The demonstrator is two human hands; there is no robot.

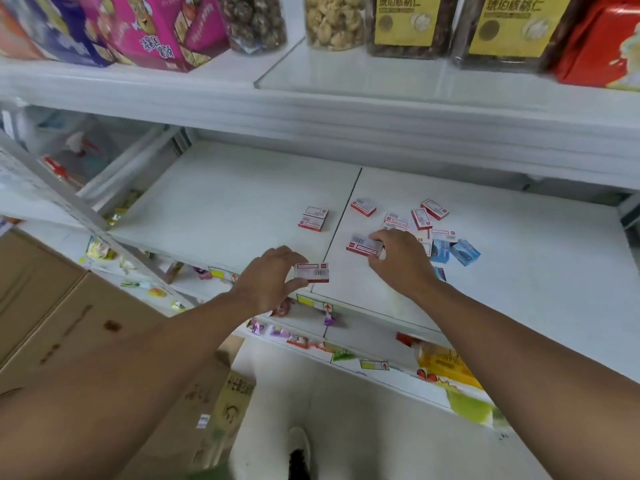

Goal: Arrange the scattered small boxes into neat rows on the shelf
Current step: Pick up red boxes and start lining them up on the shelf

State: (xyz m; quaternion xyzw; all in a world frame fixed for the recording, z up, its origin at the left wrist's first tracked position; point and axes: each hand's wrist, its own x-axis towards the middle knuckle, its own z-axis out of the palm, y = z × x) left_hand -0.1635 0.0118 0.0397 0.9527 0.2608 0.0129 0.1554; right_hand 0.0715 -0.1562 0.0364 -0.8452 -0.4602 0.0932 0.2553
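Small red-and-white boxes lie scattered on the white shelf (242,202), right of its seam. My left hand (270,282) pinches one red-and-white box (313,273) near the shelf's front edge. My right hand (398,258) grips another red-and-white box (363,244) lying on the shelf. Two red-and-white boxes (313,219) sit side by side left of the seam. Loose ones lie behind my right hand: one (363,206), one (435,208), one (421,218), one (395,220). Two blue boxes (453,251) lie to its right.
The upper shelf (346,105) overhangs, carrying snack jars (334,20), yellow-labelled tubs (408,24) and pink cartons (156,26). Cardboard cartons (52,323) stand at the lower left. The shelf below (381,368) holds candy and packets. A shoe (299,455) shows on the floor.
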